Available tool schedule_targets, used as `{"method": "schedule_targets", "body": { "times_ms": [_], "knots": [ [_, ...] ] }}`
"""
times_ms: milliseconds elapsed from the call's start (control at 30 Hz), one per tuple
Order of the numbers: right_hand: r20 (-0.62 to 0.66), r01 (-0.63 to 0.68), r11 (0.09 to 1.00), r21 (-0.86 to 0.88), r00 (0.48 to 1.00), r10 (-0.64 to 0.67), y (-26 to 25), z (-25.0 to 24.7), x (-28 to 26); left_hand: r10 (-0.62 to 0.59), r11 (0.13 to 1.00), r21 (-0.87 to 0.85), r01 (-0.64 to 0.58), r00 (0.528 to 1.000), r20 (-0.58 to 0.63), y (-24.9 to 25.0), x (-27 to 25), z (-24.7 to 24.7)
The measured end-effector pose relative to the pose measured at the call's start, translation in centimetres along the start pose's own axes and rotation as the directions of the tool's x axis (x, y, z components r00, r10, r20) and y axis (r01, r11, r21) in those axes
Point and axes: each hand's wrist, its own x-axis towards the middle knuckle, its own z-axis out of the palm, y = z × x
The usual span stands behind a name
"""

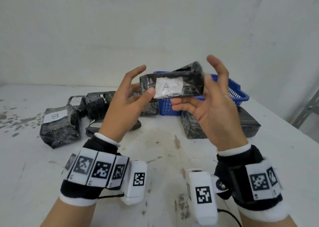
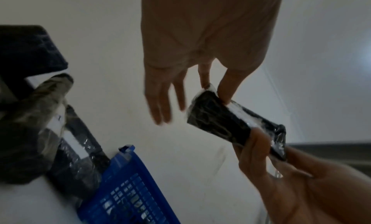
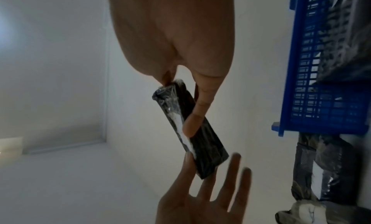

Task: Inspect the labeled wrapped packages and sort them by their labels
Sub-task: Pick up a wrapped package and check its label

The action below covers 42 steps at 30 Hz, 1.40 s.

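Note:
A black film-wrapped package (image 1: 193, 83) with a white label marked "A" (image 1: 168, 87) is held up in the air over the table, label facing me. My left hand (image 1: 146, 88) pinches its left end, thumb on the front beside the label, the other fingers spread straight. At the right end, my right hand (image 1: 205, 92) grips it with the thumb on top and fingers underneath. The left wrist view shows the same package (image 2: 220, 119) between the left hand (image 2: 215, 87) and right hand (image 2: 261, 145). In the right wrist view the package (image 3: 208, 148) hangs from the right hand (image 3: 178, 103).
A blue mesh basket (image 1: 241, 97) stands behind the hands with a black package (image 1: 189, 67) in it. A package labelled "B" (image 1: 57, 123) and a heap of wrapped packages (image 1: 96, 104) lie at the left. Two dark packages (image 1: 195, 125) lie before the basket. The white table (image 1: 155, 157) is stained.

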Motion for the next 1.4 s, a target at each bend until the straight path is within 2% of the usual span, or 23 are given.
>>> {"method": "schedule_targets", "body": {
  "times_ms": [100, 267, 467, 600, 667, 767, 967, 1067, 1167, 1267, 1400],
  "knots": [
    [0.007, 0.0, 0.993, -0.12, 1.0, 0.001, 0.3, -0.3, -0.2, -0.011, 0.996, -0.088, 0.007, 0.999, -0.051, 0.0, 0.2, 0.0],
    [-0.046, 0.047, 0.966, -0.253, 0.997, -0.06, 0.7, -1.1, -0.5, -0.027, 0.999, -0.037, 0.027, 1.0, 0.011, 0.4, 0.3, -0.1],
    [-0.008, 0.055, 0.942, -0.33, 0.998, -0.061, -0.2, -1.7, -0.6, -0.019, 1.0, -0.009, 0.02, 0.997, 0.071, 1.2, 0.6, 0.6],
    [0.031, 0.075, 0.911, -0.405, 0.997, -0.068, -1.6, -1.9, 0.1, -0.027, 0.999, 0.021, 0.026, 0.999, 0.035, 2.1, 1.3, 1.6],
    [0.033, 0.085, 0.857, -0.508, 0.996, -0.08, -2.2, -2.5, 0.8, -0.022, 1.0, 0.007, 0.022, 1.0, -0.002, 2.7, 2.0, 2.0],
    [0.02, 0.098, 0.719, -0.688, 0.993, -0.116, -3.2, -3.6, 2.2, -0.027, 1.0, 0.006, 0.027, 0.999, -0.023, 3.6, 3.2, 2.6],
    [-0.003, 0.028, 0.575, -0.818, 0.999, -0.053, -5.1, -5.4, 6.2, -0.051, 0.998, 0.049, 0.051, 0.999, -0.007, 4.0, 6.5, 4.0],
    [-0.065, -0.049, 0.498, -0.866, 0.998, -0.015, -5.4, -7.1, 8.9, -0.124, 0.991, 0.054, 0.125, 0.992, -0.023, 3.2, 9.0, 4.5],
    [-0.138, -0.124, 0.423, -0.898, 0.99, -0.002, -4.7, -9.9, 11.9, -0.203, 0.959, 0.202, 0.2, 0.979, -0.006, 1.4, 11.6, 4.8],
    [-0.245, -0.258, 0.33, -0.908, 0.966, 0.08, -3.3, -12.9, 15.0, -0.274, 0.897, 0.361, 0.256, 0.962, -0.003, -1.2, 13.7, 5.2],
    [-0.306, -0.328, 0.056, -0.943, 0.92, 0.245, -1.5, -16.1, 18.9, -0.316, 0.774, 0.569, 0.277, 0.948, -0.031, -5.0, 15.4, 6.0]
  ]
}}
